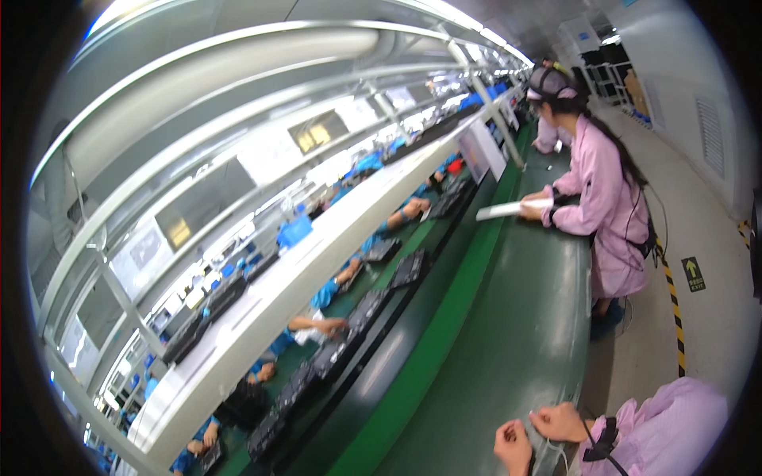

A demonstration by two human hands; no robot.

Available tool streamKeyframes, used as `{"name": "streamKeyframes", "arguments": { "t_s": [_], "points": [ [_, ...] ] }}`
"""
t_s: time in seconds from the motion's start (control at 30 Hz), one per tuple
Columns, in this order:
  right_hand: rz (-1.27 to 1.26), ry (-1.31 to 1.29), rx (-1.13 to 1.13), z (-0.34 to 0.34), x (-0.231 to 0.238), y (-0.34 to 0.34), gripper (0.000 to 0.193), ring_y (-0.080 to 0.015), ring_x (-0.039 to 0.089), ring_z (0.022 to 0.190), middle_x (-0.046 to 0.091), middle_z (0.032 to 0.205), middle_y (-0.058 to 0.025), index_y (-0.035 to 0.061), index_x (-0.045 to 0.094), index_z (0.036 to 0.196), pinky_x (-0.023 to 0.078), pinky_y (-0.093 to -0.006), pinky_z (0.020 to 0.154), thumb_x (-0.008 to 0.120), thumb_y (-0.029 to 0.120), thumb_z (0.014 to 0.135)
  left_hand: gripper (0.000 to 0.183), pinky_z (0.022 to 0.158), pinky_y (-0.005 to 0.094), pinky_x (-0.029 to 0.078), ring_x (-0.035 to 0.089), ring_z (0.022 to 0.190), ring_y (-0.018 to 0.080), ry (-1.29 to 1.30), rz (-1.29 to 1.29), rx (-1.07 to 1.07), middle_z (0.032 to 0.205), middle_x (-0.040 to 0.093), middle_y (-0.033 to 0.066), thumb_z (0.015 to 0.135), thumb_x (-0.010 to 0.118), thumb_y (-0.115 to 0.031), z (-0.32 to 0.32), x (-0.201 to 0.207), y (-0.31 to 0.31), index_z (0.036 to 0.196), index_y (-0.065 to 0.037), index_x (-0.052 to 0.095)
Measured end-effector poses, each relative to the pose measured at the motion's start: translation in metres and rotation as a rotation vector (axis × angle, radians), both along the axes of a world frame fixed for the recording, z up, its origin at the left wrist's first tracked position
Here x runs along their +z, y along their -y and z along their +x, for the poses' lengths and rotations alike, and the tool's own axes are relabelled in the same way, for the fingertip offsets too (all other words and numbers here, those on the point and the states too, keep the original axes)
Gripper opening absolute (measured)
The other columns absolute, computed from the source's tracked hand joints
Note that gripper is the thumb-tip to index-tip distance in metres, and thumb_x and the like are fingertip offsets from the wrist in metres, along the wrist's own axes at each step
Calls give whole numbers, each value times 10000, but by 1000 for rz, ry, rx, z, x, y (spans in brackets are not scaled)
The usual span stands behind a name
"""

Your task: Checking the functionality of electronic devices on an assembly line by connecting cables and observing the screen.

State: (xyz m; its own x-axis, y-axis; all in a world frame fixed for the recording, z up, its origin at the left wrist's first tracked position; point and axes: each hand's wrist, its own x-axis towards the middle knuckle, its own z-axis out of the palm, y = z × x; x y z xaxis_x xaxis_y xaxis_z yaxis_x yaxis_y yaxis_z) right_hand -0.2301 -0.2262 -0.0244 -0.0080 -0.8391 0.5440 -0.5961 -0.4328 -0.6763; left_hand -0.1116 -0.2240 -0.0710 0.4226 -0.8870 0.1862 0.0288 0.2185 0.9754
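Note:
Both my hands are at the lower right, close together over the near edge of the green work surface (508, 333). My left hand (513, 446) is closed with curled fingers. My right hand (560, 422) reaches in from the right in a pink sleeve (675, 420), its fingers pinched together towards the left hand. Between and below them is a pale, partly see-through piece (544, 454) with a thin white cord; its kind is not clear. What the fingertips hold is too small to tell. A black band (601, 441) with a dark cable circles my right wrist.
Farther along the bench, a person in a pink coat (603, 182) holds a flat white piece (508, 209). Across the line, several blue-sleeved workers handle dark units (369, 309). A white shelf (317, 262) runs lengthwise above. A walkway with striped floor tape (673, 317) lies right.

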Motion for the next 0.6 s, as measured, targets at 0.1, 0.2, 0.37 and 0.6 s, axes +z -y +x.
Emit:
{"name": "streamKeyframes", "arguments": {
  "t_s": [0.1, 0.2, 0.37, 0.6],
  "points": [
    [49, 17, 59, -2, -8, 4, 324, -311, 563, 437, 546, 484, -121, 45, 569, 563, 459, -380, 423, 609, 278, 783, 142, 616, 255, 459, 542, 674, 120, 231, -80, 44, 746, 603, 56, 846, 597, -139, 1, 23, -8, 882, -3, 587],
    [79, 25, 87, -4, -8, 1, 344, -318, 561, 438, 546, 485, -126, 37, 564, 562, 460, -385, 427, 602, 291, 790, 139, 620, 254, 459, 548, 673, 125, 197, -86, 33, 750, 609, 62, 844, 595, -135, -1, 29, -12, 879, -1, 586],
    [113, 61, 94, -6, -6, 1, 328, -321, 553, 443, 534, 490, -133, 38, 564, 577, 444, -381, 421, 607, 283, 790, 128, 630, 256, 460, 551, 680, 128, 263, -94, 55, 758, 613, 70, 841, 594, -124, 0, 25, -8, 879, -2, 593],
    [120, 48, 89, -4, -10, 6, 344, -308, 568, 456, 546, 491, -111, 48, 567, 576, 456, -377, 435, 610, 309, 795, 126, 637, 266, 465, 554, 683, 136, 289, -78, 66, 762, 617, 72, 838, 595, -123, 2, 19, -2, 879, -4, 597]
  ]
}}
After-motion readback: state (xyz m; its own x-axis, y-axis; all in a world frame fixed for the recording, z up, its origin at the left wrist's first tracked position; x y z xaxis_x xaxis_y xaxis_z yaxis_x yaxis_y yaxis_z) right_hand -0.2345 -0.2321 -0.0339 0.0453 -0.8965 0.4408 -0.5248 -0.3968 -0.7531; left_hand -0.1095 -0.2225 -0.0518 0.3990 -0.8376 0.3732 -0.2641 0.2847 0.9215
